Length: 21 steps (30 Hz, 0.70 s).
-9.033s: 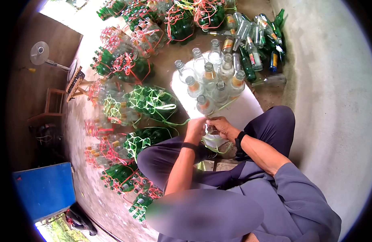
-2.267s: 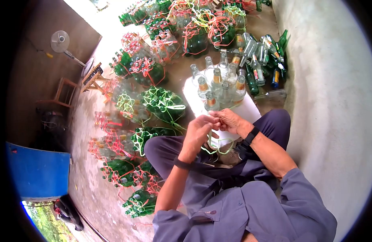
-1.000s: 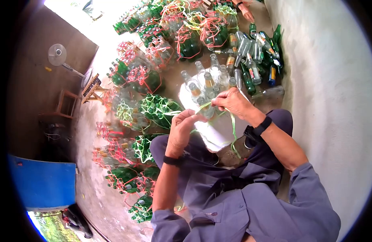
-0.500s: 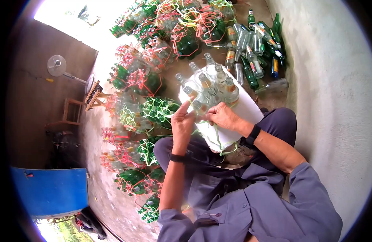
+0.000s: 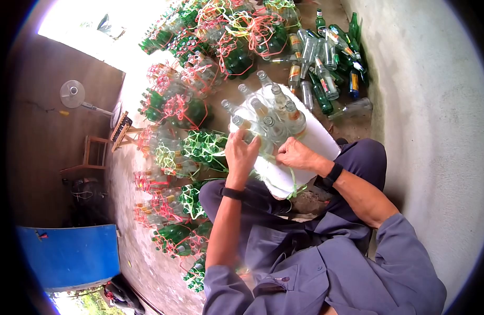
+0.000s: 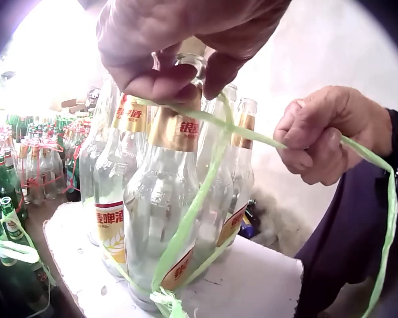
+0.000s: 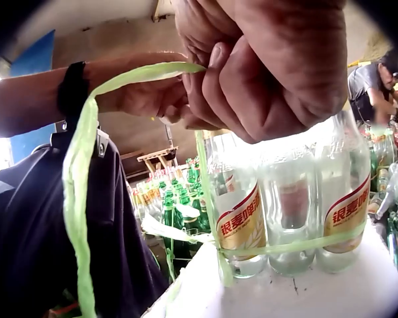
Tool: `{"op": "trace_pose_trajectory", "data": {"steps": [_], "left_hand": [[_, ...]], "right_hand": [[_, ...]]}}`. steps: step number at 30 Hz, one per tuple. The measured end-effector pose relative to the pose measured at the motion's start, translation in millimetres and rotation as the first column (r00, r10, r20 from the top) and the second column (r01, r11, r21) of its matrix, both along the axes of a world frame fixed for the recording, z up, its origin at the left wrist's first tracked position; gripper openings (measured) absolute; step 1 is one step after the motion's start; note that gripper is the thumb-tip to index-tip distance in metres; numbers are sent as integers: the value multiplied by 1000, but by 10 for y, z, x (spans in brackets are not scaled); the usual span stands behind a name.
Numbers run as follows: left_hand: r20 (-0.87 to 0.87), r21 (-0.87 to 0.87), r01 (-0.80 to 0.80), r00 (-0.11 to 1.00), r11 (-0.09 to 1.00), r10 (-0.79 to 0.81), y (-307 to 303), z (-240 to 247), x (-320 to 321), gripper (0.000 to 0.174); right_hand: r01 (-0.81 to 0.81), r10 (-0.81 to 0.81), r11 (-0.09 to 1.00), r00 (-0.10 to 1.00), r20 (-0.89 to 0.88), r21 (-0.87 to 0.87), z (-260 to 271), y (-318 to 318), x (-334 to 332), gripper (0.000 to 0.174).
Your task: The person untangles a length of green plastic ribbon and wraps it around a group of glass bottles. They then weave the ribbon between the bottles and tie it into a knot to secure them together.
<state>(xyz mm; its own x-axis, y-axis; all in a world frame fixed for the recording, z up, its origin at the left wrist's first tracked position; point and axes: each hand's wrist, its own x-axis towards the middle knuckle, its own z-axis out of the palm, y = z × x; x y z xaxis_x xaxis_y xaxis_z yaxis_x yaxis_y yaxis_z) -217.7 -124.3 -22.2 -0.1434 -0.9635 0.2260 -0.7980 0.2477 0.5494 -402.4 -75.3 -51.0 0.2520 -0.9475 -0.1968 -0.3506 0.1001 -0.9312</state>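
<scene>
On my feed I have the left hand [image 6: 179,46] at the neck of the nearest of the clear bottles [image 5: 268,113], its thumb and fingertips pinched together on a pale green strap [image 6: 194,211]. From that pinch the strap drops down the front of the bottle to a knot at its foot, and a band of it runs around the bellies of the group. The right hand [image 7: 272,66] sits just beside the left, on the near side of the bottles, its fingers curled into a fist around the same strap. The strap runs taut between the two hands, and its loose tail falls away below the right wrist, past the dark watch band, toward the person's lap. The bottles stand upright and packed tight, with gold foil at the necks and red and white labels, on a white block [image 5: 315,139] that serves as the surface directly under both hands. Out beyond the left hand I see tied bundles [image 5: 205,147] of green and clear bottles on the floor, laced in green and red cord. Beyond the right hand lie loose bottles [image 5: 326,68] against the concrete wall [image 5: 436,105]. Far off to the left of the left hand stand a fan [image 5: 73,94] and a wooden stool [image 5: 92,155].
</scene>
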Motion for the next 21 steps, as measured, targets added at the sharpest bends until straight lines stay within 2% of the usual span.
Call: {"op": "trace_pose_trajectory", "data": {"steps": [2, 3, 5, 6, 8, 9, 11, 12, 14, 19, 21], "left_hand": [[-79, -83, -1, 997, 997, -6, 12, -5, -27, 29], [-81, -82, 0, 997, 997, -7, 7, -19, -25, 29], [-131, -65, 33, 990, 997, -41, -14, -42, 2, 29], [-133, -66, 32, 990, 997, -40, -14, -35, 17, 29], [-192, -30, 79, 978, 996, -83, -14, -18, 37, 29], [-194, -31, 78, 978, 996, -83, -11, -5, 37, 29], [-220, -7, 107, 970, 994, -106, -10, 27, 35, 30], [-222, -9, 106, 969, 994, -105, -25, 6, 43, 30], [-204, 6, 109, 973, 994, -105, -58, -36, 56, 31], [-184, 34, 99, 979, 995, -91, -65, 17, 53, 30], [-204, 28, 97, 975, 995, -89, -65, 18, 54, 30]], "right_hand": [[-61, 62, 998, 997, -53, 21, -63, 16, -55, 21], [-59, 61, 998, 997, -55, 21, -104, 34, -83, 21], [-196, 192, 981, 957, -218, 7, -191, 80, -107, 20], [-197, 193, 980, 956, -220, 7, -124, 118, -112, 20], [-408, 400, 913, 875, -272, 31, 24, 214, -136, 21], [-408, 401, 912, 874, -274, 31, 36, 265, -121, 21], [-567, 503, 816, 792, -345, -113, 58, 377, -79, 21], [-568, 503, 815, 791, -348, -114, 121, 413, -62, 21], [-599, 492, 769, 778, -390, -224, 264, 468, -5, 26], [-570, 460, 796, 788, -408, -202, 205, 525, 153, 25], [-634, 462, 652, 767, -445, -416, 103, 558, 249, 19]]}}
